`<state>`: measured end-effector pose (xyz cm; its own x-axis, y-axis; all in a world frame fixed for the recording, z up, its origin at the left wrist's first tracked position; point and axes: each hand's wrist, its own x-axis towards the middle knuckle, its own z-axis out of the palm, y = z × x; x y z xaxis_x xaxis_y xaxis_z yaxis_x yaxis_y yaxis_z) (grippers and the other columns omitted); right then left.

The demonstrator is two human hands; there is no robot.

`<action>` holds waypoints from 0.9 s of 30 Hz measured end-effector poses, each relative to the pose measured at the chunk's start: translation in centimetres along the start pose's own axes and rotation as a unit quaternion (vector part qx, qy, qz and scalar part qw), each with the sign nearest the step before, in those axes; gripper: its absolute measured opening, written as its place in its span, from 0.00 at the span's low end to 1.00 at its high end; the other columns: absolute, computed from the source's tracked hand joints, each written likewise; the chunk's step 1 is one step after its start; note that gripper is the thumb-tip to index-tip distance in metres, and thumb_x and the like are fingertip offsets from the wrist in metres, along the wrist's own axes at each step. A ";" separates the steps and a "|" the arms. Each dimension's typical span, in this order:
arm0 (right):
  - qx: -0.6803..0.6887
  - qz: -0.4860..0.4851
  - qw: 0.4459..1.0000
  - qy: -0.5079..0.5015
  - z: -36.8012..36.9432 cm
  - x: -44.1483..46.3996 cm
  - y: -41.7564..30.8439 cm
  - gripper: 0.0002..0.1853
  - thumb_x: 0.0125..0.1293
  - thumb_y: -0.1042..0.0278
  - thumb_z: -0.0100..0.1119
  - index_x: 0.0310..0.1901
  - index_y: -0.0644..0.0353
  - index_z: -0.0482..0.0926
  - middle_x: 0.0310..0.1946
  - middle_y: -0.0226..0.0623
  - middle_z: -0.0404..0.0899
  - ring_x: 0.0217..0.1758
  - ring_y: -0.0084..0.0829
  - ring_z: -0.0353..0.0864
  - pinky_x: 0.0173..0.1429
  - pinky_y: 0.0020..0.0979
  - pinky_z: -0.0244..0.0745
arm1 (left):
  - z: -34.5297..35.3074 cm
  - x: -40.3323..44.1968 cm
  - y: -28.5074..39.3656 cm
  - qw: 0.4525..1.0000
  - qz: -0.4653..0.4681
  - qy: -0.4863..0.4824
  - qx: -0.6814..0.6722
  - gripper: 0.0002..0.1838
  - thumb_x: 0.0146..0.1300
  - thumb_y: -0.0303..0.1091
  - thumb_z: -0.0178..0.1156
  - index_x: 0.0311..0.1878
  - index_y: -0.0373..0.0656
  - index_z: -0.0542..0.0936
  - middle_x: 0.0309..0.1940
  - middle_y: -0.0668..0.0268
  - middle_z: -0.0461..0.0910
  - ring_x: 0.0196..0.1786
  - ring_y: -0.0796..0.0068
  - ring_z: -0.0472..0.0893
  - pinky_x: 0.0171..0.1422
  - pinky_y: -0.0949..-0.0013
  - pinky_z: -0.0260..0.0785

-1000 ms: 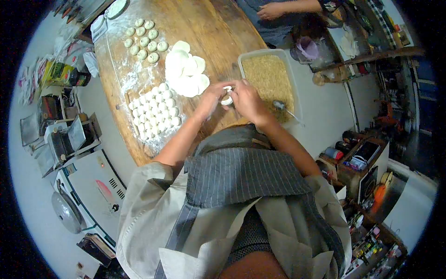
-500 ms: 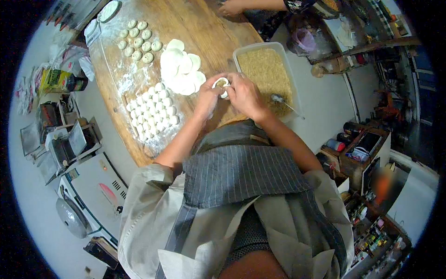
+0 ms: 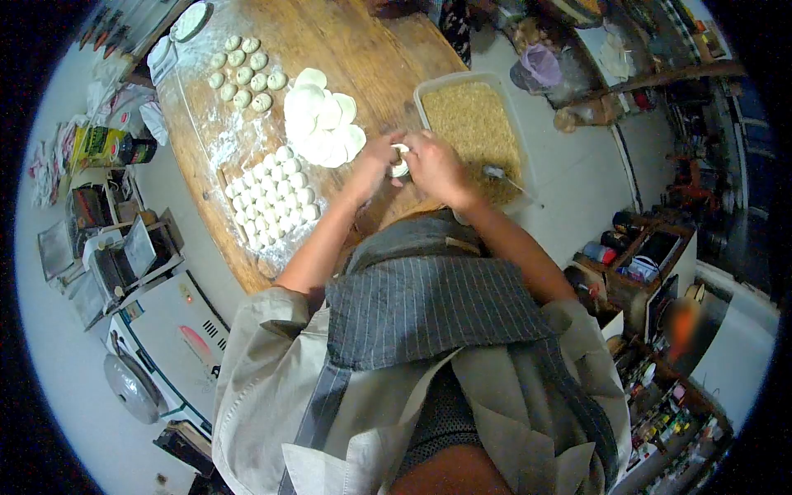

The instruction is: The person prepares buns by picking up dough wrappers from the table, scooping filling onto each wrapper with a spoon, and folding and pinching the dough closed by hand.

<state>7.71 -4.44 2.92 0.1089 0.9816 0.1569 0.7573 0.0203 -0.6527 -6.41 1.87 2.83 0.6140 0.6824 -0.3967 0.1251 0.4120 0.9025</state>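
Observation:
Between my two hands is a filled dough bun (image 3: 400,162), its edge gathered by fingers on both sides. My left hand (image 3: 378,169) wraps its left side. My right hand (image 3: 437,169) pinches the rim from the right; the fingertips partly hide the bun. Just left of the hands lies a floury heap of flat round dough wrappers (image 3: 318,120). On the right stands a plastic tub (image 3: 525,157) of brownish filling (image 3: 470,120), a spoon (image 3: 495,172) resting in it.
Small dough pieces (image 3: 271,198) sit in rows at the table's near left. Several finished buns (image 3: 258,82) stand further back on the wooden table (image 3: 371,49). A person in dark patterned clothing (image 3: 455,31) is at the far edge. Shelves (image 3: 652,82) line the right.
My fingers have closed further around the bun, and less of its filling shows. The other person's hand and forearm have drawn back from the far table edge.

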 end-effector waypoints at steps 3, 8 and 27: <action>0.041 0.011 0.999 -0.007 -2.5 0.7 -1.6 0.08 0.61 0.72 0.56 0.39 0.65 0.78 0.35 0.50 0.78 0.40 0.51 0.78 0.46 0.44 0.73 | -0.5 -0.6 1.4 0.987 -0.051 -0.024 -0.153 0.27 0.71 0.49 0.41 0.59 0.35 0.71 0.43 0.57 0.80 0.42 0.65 0.82 0.38 0.66 0.79; 0.104 -0.008 0.995 0.012 -3.4 1.2 -2.4 0.09 0.62 0.71 0.56 0.40 0.67 0.79 0.36 0.51 0.79 0.38 0.50 0.79 0.44 0.43 0.73 | 1.2 -0.9 0.8 0.894 -0.061 -0.010 -0.444 0.24 0.75 0.47 0.38 0.51 0.34 0.73 0.44 0.55 0.80 0.43 0.63 0.83 0.46 0.64 0.80; 0.156 0.103 0.980 -0.073 -2.9 1.4 -0.5 0.08 0.61 0.66 0.57 0.36 0.63 0.79 0.33 0.51 0.81 0.35 0.49 0.82 0.41 0.44 0.76 | -0.4 -0.7 0.0 0.917 -0.083 -0.144 -0.364 0.24 0.74 0.50 0.39 0.50 0.37 0.73 0.39 0.57 0.81 0.36 0.64 0.83 0.34 0.66 0.77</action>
<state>9.33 -3.61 5.64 0.1273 0.9873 -0.0948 0.4922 -0.1459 -0.8582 -7.17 1.58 3.02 0.8266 0.4300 -0.3632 -0.2536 0.8606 0.4417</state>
